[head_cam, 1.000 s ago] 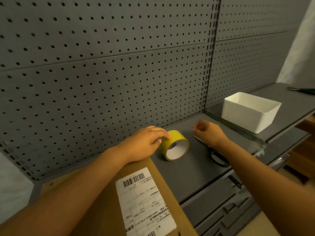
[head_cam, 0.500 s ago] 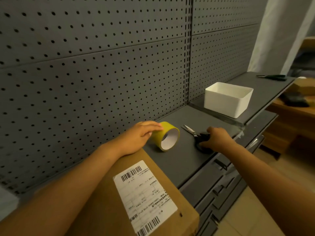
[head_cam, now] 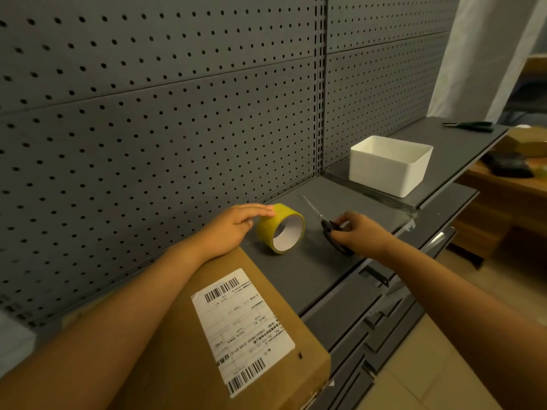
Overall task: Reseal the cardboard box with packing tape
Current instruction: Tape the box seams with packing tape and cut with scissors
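The cardboard box (head_cam: pixel 183 335), white shipping label (head_cam: pixel 241 329) face up, sits on the grey shelf (head_cam: pixel 334 261) at its left end, with the left forearm lying across its top. Just right of the box the yellow tape roll (head_cam: pixel 279 229) stands on edge on the shelf, the left hand (head_cam: pixel 233 227) resting on it with fingers laid fairly straight over its top. Right of the roll, the right hand (head_cam: pixel 361 235) pinches the black handles of the scissors (head_cam: pixel 328 226), blades pointing toward the pegboard (head_cam: pixel 148 113); farther right a white bin (head_cam: pixel 387 167) sits on the shelf.
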### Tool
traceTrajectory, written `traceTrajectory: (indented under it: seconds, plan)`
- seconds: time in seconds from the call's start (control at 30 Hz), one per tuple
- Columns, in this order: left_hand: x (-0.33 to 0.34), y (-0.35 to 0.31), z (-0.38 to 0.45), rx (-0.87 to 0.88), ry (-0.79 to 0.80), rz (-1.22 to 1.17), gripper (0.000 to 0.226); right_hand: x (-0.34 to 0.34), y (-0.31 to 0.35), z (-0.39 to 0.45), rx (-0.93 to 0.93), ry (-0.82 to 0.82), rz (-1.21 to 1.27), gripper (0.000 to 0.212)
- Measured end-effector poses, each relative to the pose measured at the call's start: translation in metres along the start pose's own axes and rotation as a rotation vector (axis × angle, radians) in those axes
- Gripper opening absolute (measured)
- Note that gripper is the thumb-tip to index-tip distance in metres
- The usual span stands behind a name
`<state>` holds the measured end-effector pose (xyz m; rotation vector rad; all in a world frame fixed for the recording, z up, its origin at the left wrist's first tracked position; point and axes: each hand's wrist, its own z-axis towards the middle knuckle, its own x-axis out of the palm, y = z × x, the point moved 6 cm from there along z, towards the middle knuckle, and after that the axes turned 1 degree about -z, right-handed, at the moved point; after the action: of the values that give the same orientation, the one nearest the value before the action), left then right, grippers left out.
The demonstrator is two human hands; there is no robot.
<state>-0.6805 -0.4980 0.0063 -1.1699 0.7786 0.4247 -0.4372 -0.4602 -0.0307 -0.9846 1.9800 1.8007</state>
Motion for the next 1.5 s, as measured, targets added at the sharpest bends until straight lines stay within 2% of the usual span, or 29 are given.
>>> traceTrajectory:
  seconds: [0.1,0.37,0.63,1.03,1.17,1.27,1.5]
  plan:
    - [0.002,-0.002,0.000,-0.010,0.027,-0.054,0.042,0.007,0.005,-0.011,-0.061,0.010,0.109,0.034]
    - [0.005,0.003,0.004,-0.024,0.071,-0.160,0.039,0.009,0.028,-0.050,-0.108,0.238,0.290,0.048]
    - [0.006,0.006,0.005,-0.026,0.083,-0.227,0.038,0.035,0.039,-0.080,-0.011,0.484,0.199,0.028]
    - [0.008,0.018,0.011,-0.006,0.094,-0.271,0.039,0.068,0.053,-0.083,-0.002,0.497,0.289,0.032]
    - [0.008,0.018,0.012,-0.001,0.086,-0.259,0.039,0.072,0.059,-0.080,-0.050,0.495,0.278,0.046]
    - [0.008,0.017,0.012,0.006,0.078,-0.269,0.039,0.073,0.061,-0.077,-0.063,0.492,0.306,0.035]
    - [0.007,0.013,0.009,-0.018,0.068,-0.255,0.039,0.076,0.060,-0.075,-0.091,0.504,0.291,0.037]
